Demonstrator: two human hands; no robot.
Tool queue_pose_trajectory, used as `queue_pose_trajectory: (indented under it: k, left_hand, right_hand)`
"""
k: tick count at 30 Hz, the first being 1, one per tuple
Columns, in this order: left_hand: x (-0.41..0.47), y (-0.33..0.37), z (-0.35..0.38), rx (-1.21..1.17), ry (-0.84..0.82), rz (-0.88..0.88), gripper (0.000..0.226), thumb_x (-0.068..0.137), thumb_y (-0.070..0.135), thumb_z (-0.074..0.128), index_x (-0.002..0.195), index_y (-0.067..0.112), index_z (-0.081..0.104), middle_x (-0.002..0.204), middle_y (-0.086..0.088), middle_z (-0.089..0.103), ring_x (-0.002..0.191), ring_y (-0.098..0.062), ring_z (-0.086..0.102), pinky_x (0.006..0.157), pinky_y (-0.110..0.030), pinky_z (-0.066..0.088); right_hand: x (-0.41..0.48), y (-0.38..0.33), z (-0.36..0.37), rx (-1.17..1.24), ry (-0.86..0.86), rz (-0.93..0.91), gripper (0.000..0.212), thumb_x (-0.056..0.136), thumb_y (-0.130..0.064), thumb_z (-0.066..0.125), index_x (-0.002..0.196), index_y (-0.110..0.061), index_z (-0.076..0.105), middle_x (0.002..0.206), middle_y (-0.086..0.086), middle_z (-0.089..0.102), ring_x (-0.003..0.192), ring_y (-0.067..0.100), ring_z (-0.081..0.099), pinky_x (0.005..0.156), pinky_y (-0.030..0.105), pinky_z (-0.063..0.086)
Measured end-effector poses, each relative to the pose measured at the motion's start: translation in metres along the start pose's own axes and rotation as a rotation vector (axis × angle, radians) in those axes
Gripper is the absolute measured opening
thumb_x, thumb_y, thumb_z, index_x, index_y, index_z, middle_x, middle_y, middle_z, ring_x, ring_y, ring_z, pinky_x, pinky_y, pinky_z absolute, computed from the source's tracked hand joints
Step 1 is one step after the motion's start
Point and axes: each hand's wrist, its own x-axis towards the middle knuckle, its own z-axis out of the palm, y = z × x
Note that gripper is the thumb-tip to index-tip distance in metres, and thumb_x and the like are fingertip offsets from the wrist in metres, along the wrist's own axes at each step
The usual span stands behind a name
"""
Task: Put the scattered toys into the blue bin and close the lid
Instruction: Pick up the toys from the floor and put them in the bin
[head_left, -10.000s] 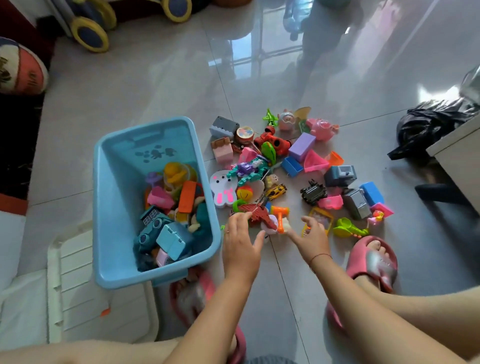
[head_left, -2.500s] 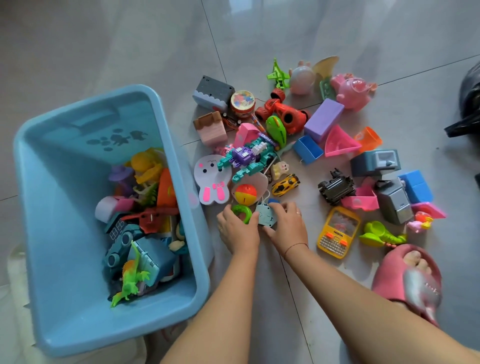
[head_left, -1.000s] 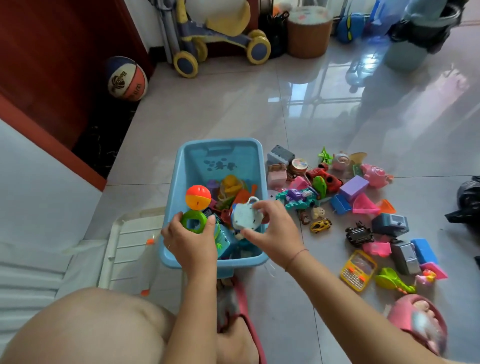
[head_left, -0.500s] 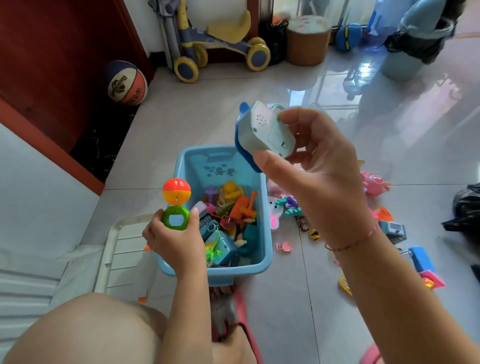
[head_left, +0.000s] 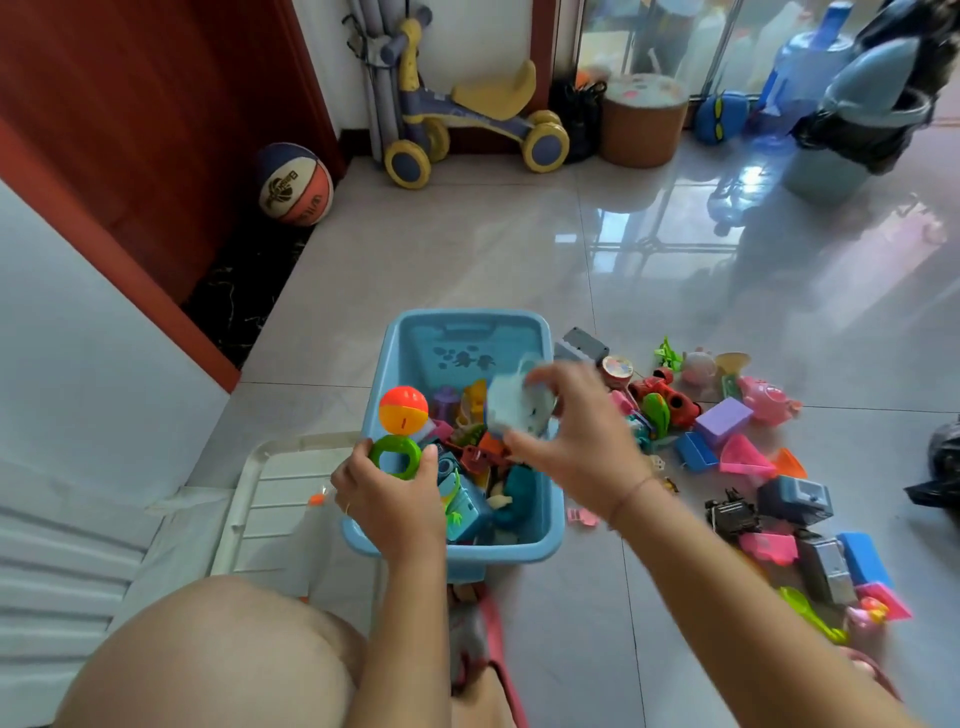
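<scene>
Open blue bin (head_left: 550, 535) mouth, seemingly half-filled; both hands above.

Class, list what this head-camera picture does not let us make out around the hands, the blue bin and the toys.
1. Pale toy in right hand: motion blur hides its shape.
2. Blue bin: both hands cover part of its contents.
3. Left hand hides the rattle below its green ring.
4. White lid: near part hidden behind the knee.

The blue bin (head_left: 395, 384) is set open on the floor and partly filled with toys. A green ring rattle (head_left: 397, 434) with an orange ball is held above its left rim. A pale blue toy (head_left: 514, 408), blurred, is held over it. More scattered toys (head_left: 727, 447) are spread beside it on the right.
</scene>
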Motion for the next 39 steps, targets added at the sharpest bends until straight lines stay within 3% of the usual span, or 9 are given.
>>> queue_pose_trajectory:
  k: [3, 7, 14, 20, 24, 26, 29, 33, 39]
  left_hand:
    - [-0.008, -0.013, 0.009, 0.106, -0.095, -0.044, 0.068, 0.066, 0.027, 0.083, 0.120, 0.002, 0.052, 0.126, -0.020, 0.048, 0.118, -0.039, 0.041, 0.095, -0.043, 0.034]
    - [-0.016, -0.028, 0.023, 0.203, -0.195, -0.062, 0.071, 0.064, 0.027, 0.084, 0.121, 0.001, 0.051, 0.126, -0.021, 0.047, 0.115, -0.041, 0.042, 0.094, -0.045, 0.034]
    - [-0.017, -0.036, 0.053, 0.336, -0.252, -0.033, 0.089, 0.067, 0.040, 0.080, 0.136, 0.004, 0.037, 0.144, -0.016, 0.033, 0.126, -0.040, 0.037, 0.095, -0.051, 0.038]
    - [-0.080, -0.015, 0.098, 0.235, -0.254, 0.347, 0.071, 0.070, 0.026, 0.079, 0.130, 0.004, 0.048, 0.138, -0.017, 0.042, 0.126, -0.034, 0.041, 0.101, -0.047, 0.035]
    - [-0.152, -0.012, 0.141, 0.152, -0.627, 0.670, 0.064, 0.074, 0.027, 0.074, 0.131, 0.016, 0.046, 0.138, -0.008, 0.042, 0.126, -0.021, 0.039, 0.109, -0.033, 0.030]
    - [-0.170, -0.029, 0.170, 0.251, -0.799, 0.650, 0.064, 0.076, 0.025, 0.073, 0.133, 0.016, 0.045, 0.140, -0.008, 0.043, 0.128, -0.025, 0.042, 0.110, -0.037, 0.034]
    - [-0.166, -0.063, 0.208, 0.491, -0.945, 0.415, 0.067, 0.082, 0.026, 0.068, 0.141, 0.015, 0.037, 0.148, -0.005, 0.034, 0.137, -0.027, 0.032, 0.114, -0.040, 0.028]
    - [-0.141, -0.094, 0.242, 0.659, -0.870, 0.233, 0.063, 0.081, 0.029, 0.069, 0.135, 0.014, 0.042, 0.144, -0.006, 0.039, 0.127, -0.029, 0.039, 0.103, -0.038, 0.033]
    - [-0.132, -0.105, 0.268, 0.752, -0.833, 0.330, 0.048, 0.080, 0.025, 0.069, 0.124, 0.016, 0.054, 0.128, -0.009, 0.046, 0.115, -0.029, 0.043, 0.094, -0.038, 0.039]
  right_hand:
    - [-0.019, 0.048, 0.049, -0.151, -0.210, 0.161, 0.049, 0.070, -0.031, 0.074, 0.112, -0.019, 0.053, 0.113, 0.003, 0.048, 0.107, 0.023, 0.049, 0.090, 0.032, 0.044]
    - [-0.036, 0.083, 0.076, -0.245, -0.325, 0.223, 0.053, 0.075, -0.037, 0.069, 0.122, -0.020, 0.052, 0.119, 0.002, 0.048, 0.114, 0.024, 0.046, 0.095, 0.035, 0.042]
    - [-0.042, 0.143, 0.051, -0.103, -0.127, 0.338, 0.038, 0.080, -0.025, 0.066, 0.116, -0.019, 0.057, 0.112, 0.001, 0.049, 0.098, 0.017, 0.053, 0.090, 0.031, 0.047]
    - [-0.095, 0.255, 0.031, -0.237, -0.063, 0.846, 0.064, 0.073, -0.026, 0.072, 0.131, -0.017, 0.046, 0.131, 0.011, 0.042, 0.120, 0.031, 0.043, 0.100, 0.041, 0.038]
    - [-0.131, 0.300, 0.031, -0.290, 0.012, 1.045, 0.074, 0.067, -0.028, 0.079, 0.132, -0.018, 0.044, 0.134, 0.014, 0.038, 0.119, 0.038, 0.040, 0.096, 0.045, 0.038]
    - [-0.140, 0.313, 0.037, -0.339, 0.028, 1.077, 0.081, 0.065, -0.031, 0.081, 0.134, -0.020, 0.041, 0.137, 0.014, 0.037, 0.124, 0.037, 0.038, 0.097, 0.046, 0.038]
    - [-0.143, 0.328, 0.051, -0.377, 0.022, 1.072, 0.087, 0.065, -0.035, 0.080, 0.139, -0.019, 0.036, 0.141, 0.012, 0.034, 0.129, 0.034, 0.035, 0.101, 0.047, 0.037]
    - [-0.137, 0.341, 0.069, -0.360, 0.133, 1.065, 0.090, 0.061, -0.031, 0.083, 0.138, -0.014, 0.039, 0.134, 0.013, 0.043, 0.123, 0.036, 0.040, 0.097, 0.049, 0.039]
    - [-0.133, 0.349, 0.080, -0.434, 0.199, 1.069, 0.084, 0.057, -0.025, 0.085, 0.130, -0.009, 0.047, 0.126, 0.016, 0.050, 0.116, 0.039, 0.046, 0.093, 0.051, 0.041]
